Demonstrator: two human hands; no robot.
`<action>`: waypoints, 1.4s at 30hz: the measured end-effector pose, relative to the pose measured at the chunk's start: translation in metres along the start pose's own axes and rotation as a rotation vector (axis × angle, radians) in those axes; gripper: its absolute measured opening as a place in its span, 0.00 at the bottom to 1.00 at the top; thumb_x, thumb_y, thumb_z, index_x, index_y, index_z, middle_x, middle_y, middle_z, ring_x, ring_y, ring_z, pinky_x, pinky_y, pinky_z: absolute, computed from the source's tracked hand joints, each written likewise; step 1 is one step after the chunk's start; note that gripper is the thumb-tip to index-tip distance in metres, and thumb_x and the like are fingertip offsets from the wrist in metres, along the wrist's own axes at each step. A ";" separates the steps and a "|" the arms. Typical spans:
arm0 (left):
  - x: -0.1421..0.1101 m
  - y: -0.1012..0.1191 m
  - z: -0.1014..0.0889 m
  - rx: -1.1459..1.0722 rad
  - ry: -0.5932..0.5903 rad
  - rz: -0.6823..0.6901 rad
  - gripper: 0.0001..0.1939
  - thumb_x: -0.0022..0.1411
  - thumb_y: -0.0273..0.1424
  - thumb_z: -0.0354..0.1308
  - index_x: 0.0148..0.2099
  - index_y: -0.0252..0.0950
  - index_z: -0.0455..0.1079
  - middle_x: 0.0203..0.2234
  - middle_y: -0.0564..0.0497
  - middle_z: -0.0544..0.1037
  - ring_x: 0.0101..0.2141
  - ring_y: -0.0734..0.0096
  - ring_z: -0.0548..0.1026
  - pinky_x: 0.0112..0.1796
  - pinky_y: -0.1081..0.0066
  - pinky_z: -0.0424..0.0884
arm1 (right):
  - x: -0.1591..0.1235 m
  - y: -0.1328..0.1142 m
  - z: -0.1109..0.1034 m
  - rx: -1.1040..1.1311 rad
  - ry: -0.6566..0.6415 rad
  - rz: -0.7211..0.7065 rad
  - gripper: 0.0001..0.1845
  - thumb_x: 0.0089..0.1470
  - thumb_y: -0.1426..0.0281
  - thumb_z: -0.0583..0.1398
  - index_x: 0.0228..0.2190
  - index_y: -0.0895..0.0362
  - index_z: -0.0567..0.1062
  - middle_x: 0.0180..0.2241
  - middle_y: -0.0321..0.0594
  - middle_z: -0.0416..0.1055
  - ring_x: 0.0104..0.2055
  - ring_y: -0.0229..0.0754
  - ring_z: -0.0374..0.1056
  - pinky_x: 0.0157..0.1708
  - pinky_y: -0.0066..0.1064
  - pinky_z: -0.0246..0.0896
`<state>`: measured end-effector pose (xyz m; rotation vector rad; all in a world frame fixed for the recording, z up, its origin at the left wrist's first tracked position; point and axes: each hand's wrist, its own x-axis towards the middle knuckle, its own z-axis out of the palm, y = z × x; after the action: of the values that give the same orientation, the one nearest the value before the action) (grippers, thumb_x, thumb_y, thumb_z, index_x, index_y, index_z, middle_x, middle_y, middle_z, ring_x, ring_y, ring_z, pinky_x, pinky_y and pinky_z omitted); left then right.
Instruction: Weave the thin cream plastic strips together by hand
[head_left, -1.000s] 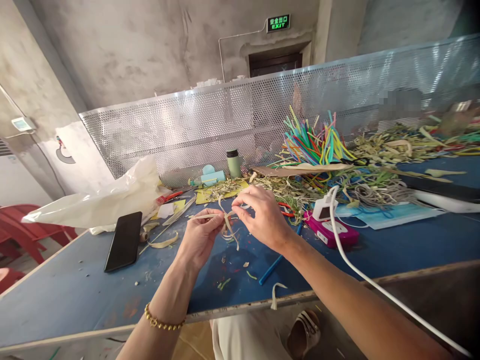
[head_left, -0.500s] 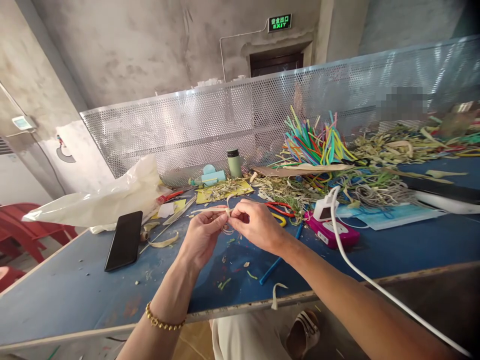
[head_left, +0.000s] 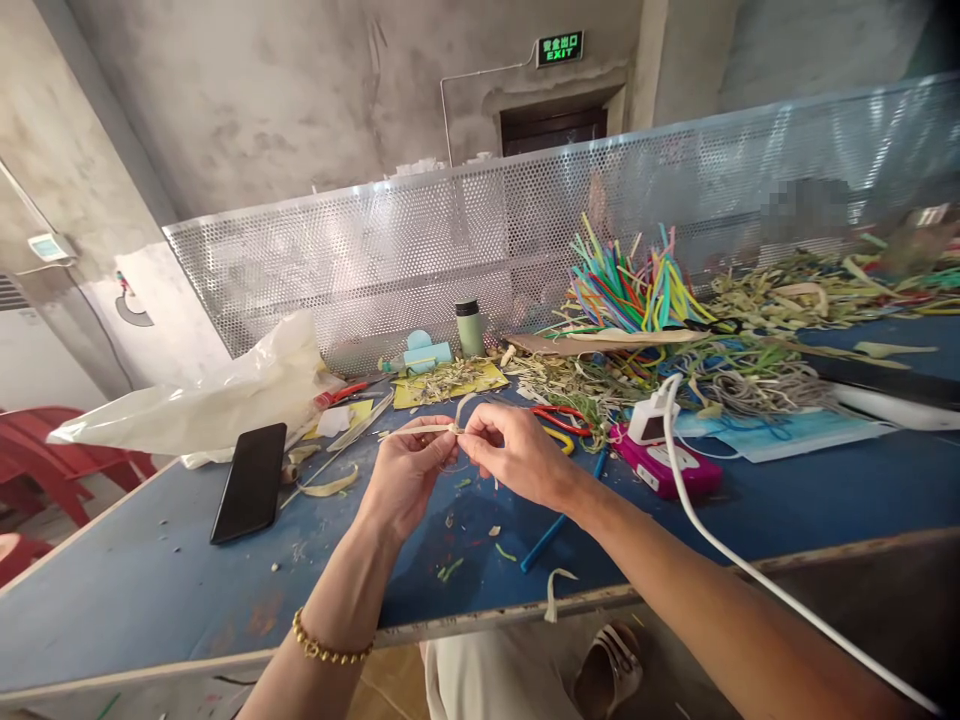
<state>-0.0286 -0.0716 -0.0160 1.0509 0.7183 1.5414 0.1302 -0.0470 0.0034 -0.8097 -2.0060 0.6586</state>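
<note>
Left hand (head_left: 405, 475) and right hand (head_left: 517, 455) meet over the near middle of the blue surface (head_left: 322, 590), fingertips pinched on a pale strip (head_left: 424, 430); its knot or fold seems mostly hidden between them. The black phone (head_left: 249, 483) lies to the left. Right of the hands, a blue stick (head_left: 541, 543) lies near a pink box (head_left: 670, 463); a green bottle (head_left: 470, 330) stands upright on the far side.

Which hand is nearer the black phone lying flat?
Left. The left hand is to the right of the black phone, not touching it; the right hand is farther right, beyond the left.
</note>
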 end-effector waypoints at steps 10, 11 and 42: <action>-0.001 0.000 0.003 0.127 0.046 0.062 0.14 0.43 0.28 0.74 0.33 0.29 0.76 0.26 0.51 0.77 0.26 0.77 0.71 0.30 0.75 0.65 | 0.002 0.006 0.002 0.197 -0.074 0.082 0.11 0.54 0.69 0.58 0.22 0.57 0.68 0.17 0.34 0.67 0.17 0.35 0.64 0.19 0.26 0.58; -0.001 0.000 0.002 0.137 0.081 0.078 0.14 0.43 0.28 0.73 0.34 0.29 0.76 0.25 0.51 0.77 0.26 0.77 0.71 0.30 0.75 0.65 | 0.002 0.006 0.004 0.220 -0.094 0.092 0.11 0.54 0.70 0.58 0.21 0.57 0.68 0.16 0.33 0.67 0.16 0.34 0.64 0.19 0.26 0.58; -0.006 0.001 0.006 0.394 0.054 0.088 0.03 0.45 0.23 0.65 0.27 0.32 0.79 0.21 0.52 0.75 0.24 0.75 0.66 0.28 0.73 0.61 | 0.004 0.006 -0.003 -0.261 0.084 -0.289 0.04 0.56 0.69 0.62 0.31 0.57 0.77 0.31 0.40 0.71 0.29 0.36 0.63 0.32 0.29 0.56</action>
<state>-0.0231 -0.0780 -0.0142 1.3487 1.0540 1.5426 0.1328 -0.0397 0.0030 -0.6644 -2.1038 0.1975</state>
